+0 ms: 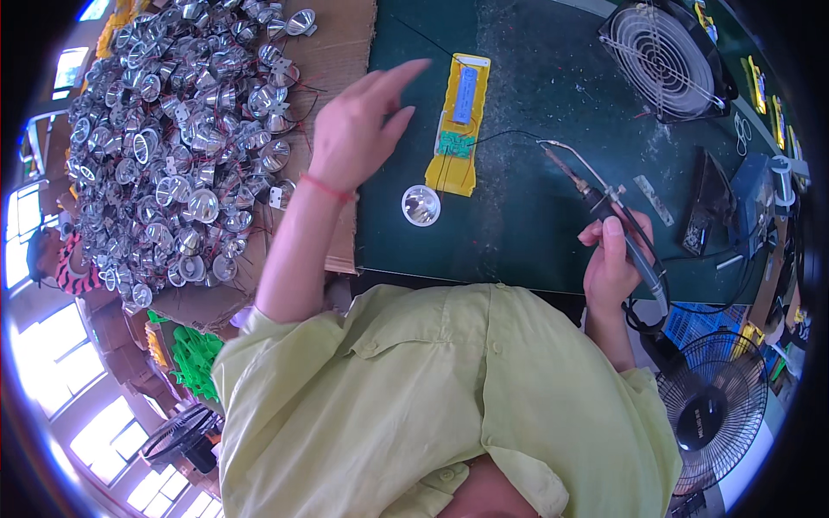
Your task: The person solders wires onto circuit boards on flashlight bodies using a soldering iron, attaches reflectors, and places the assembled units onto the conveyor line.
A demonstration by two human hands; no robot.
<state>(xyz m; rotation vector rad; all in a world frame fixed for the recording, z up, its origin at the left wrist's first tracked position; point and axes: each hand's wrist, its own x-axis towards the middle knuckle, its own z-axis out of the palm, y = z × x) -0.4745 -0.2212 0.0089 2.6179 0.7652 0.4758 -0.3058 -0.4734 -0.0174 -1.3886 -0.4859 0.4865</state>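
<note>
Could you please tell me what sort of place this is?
Probably an electronics workshop: the right hand holds a soldering iron, a circuit board sits on a yellow casing, and reflectors lie heaped.

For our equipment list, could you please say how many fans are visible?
3: a square-framed fan, upper right; a caged fan, lower right; another black fan, lower left. More may be hidden.

Glaring, blown-out windows (pixel 57 347) at left, fisheye-bent edges, black corners

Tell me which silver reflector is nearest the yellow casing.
The single reflector on the green tabletop, by the yellow casing; the other reflectors lie massed at left over cardboard.
</note>
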